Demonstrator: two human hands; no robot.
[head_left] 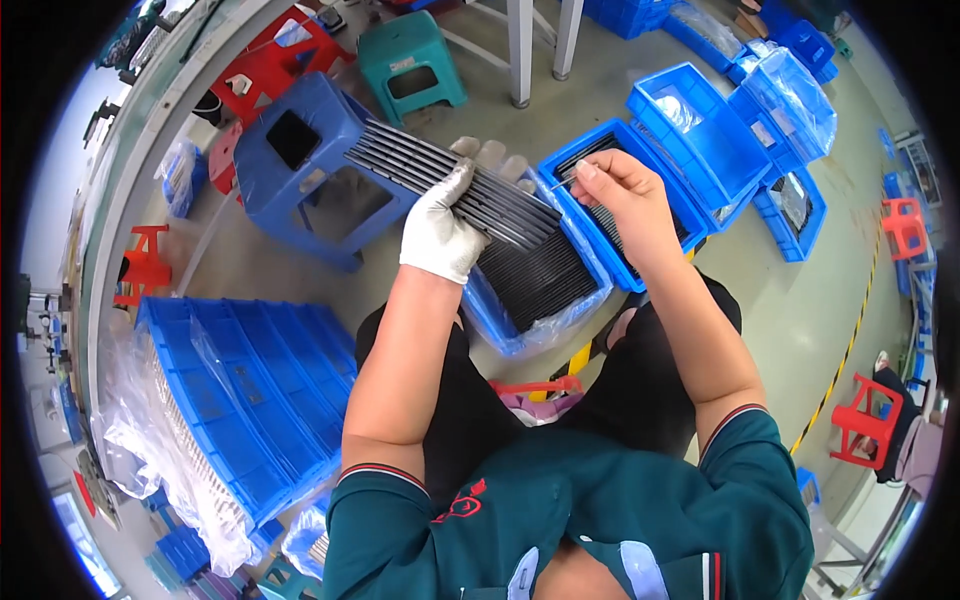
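My left hand point(437, 235), in a white glove, is closed around a row of thin black rods point(400, 160). They slant from a blue stool point(330, 200) down toward the right, above a plastic-lined blue bin point(603, 283) that holds many similar black rods point(530, 285). My bare right hand point(632, 200) is raised over a second blue bin point(688, 215). Its thumb and forefinger pinch a thin, light-coloured pin-like piece point(562, 183) near the lower right part of the row of rods. My palm hides most of what the second bin holds.
Several blue crates point(250, 390) stand stacked at my left, with clear plastic film beside them. Empty-looking blue bins point(690, 120) are piled at the far right. A green stool point(410, 60) and a red stool point(868, 420) are farther off. A table leg point(520, 55) stands ahead.
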